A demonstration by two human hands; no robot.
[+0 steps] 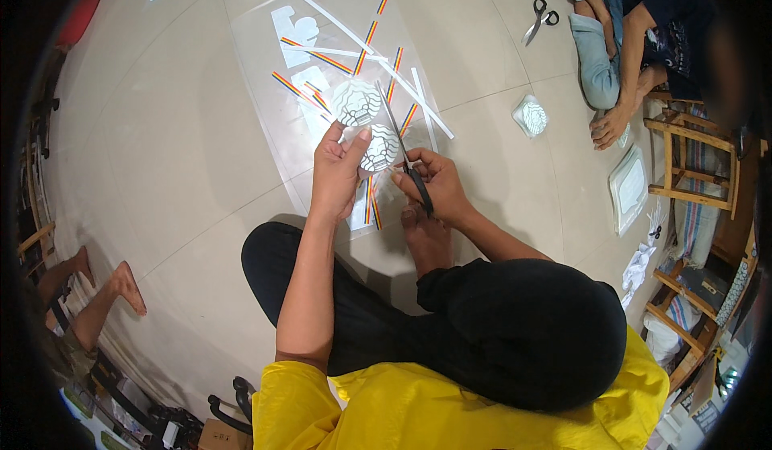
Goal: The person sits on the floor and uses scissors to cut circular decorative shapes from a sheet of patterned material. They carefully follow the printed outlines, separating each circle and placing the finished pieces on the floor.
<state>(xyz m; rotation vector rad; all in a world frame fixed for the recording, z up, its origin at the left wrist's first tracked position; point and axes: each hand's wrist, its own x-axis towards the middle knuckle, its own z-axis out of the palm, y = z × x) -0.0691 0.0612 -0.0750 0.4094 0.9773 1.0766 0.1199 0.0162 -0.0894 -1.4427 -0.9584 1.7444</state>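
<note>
My left hand (334,172) pinches a piece of sheet with two round white-and-grey patterned stickers, the upper round sticker (356,102) and the lower round sticker (379,149), thumb on top. In my right hand (442,184) is a pair of black-handled scissors (416,183). Its long blades point up and away, along the right edge of the stickers. Whether the blades touch the sheet I cannot tell. Beneath both hands lies a clear plastic sheet (265,56) with rainbow-striped strips (320,56), white strips (425,100) and white cut-out scraps (287,36) on it.
Another person (623,72) sits on the tiled floor at the far right, a hand near a patterned sticker stack (530,117). Other scissors (540,22) lie nearby. A white sheet stack (629,191) and wooden stools (691,156) stand right. Another person's bare foot (127,287) shows left.
</note>
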